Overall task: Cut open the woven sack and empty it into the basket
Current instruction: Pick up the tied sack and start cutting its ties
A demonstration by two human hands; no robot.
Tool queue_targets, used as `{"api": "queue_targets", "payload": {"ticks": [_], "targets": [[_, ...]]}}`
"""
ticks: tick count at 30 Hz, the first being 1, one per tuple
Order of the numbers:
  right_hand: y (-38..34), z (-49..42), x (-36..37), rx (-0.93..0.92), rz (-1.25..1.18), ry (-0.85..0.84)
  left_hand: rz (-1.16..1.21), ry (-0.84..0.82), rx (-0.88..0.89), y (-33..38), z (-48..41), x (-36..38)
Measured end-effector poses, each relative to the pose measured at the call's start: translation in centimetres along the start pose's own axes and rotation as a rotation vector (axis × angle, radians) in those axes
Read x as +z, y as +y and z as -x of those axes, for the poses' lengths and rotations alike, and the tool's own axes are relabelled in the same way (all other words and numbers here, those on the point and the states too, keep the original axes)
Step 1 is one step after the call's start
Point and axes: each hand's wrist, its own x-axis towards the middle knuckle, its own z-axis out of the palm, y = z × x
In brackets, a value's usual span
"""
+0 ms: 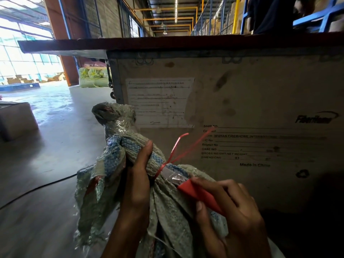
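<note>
Blade (pixel 174 176) sits at the red tie (pixel 168 162); our left hand (pixel 138 175) clenches the sack (pixel 167 211) neck, right hand (pixel 230 207) grasps the cutter (pixel 200 195) (we cut away from fingers).

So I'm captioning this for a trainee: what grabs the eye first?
The woven sack in the centre, its neck gripped by the left hand. A red tie cinches that neck, and the right hand holds a red-handled cutter against it. Behind stands a labelled wooden crate.
</note>
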Motion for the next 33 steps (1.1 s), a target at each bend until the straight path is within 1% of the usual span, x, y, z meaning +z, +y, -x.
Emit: {"api": "queue_targets", "payload": {"ticks": [3,7,13,16,19,22,24,25,28,33], "targets": [[0.0,-0.1,-0.3,-0.004,0.018,-0.008,-0.004,-0.003,0.051,0.0,-0.1,-0.2],[0.1,-0.2,-0.6,-0.005,0.032,-0.016,-0.022,-0.017,0.062,0.1,0.1,0.0],[0.2,0.0,-0.3,-0.01,0.056,-0.013,-0.007,-0.11,-0.026,0.2,0.4,0.2],[0.4,0.2,-0.1,-0.011,0.06,0.0,-0.002,-0.124,-0.04,0.2,0.5,0.3],[0.4,0.3,0.1,-0.018,0.067,0.024,-0.018,-0.113,-0.061,0.2,0.5,0.1],[0.4,0.5,0.3,-0.018,0.066,0.05,-0.028,-0.055,-0.091,-0.1,0.3,-0.1],[0.5,0.4,0.4,-0.018,0.069,0.055,-0.044,-0.001,-0.141,-0.1,0.4,0.0],[0.6,0.4,0.3,-0.019,0.073,0.059,-0.038,-0.002,-0.185,-0.1,0.4,0.1],[0.6,0.2,0.2,-0.027,0.093,0.062,0.021,-0.066,-0.291,-0.5,0.1,-0.1],[0.9,0.1,0.1,-0.058,0.136,0.063,0.023,-0.07,-0.363,-0.5,0.3,0.0]]}}
